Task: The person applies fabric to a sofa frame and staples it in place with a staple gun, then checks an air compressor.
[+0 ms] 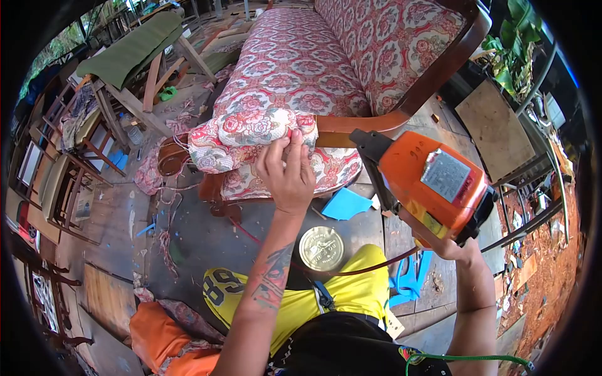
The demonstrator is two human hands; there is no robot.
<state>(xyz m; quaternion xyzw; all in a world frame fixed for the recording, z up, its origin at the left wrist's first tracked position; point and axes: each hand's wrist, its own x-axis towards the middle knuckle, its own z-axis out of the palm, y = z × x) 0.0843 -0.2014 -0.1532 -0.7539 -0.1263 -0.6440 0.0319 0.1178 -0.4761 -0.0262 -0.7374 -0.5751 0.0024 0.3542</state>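
Observation:
My right hand (453,246) is wrapped round the grip of an orange staple gun (401,164), held up to the right of the sofa arm with its dark nose pointing toward the wood. My left hand (290,166) rests on the padded armrest (256,128), its bent fingers gripping the edge of the floral fabric there. Bare brown wood of the sofa arm (342,125) shows behind the pad. Loose threads hang at the pad's left end. The same red and white floral cloth covers the sofa seat (295,69).
A red hose (364,268) crosses my lap. A round gold tin (321,249) and blue scraps (346,204) lie on the floor before me. Wooden chairs (63,169) and a green-draped stand (135,50) are at left, a board (495,128) at right.

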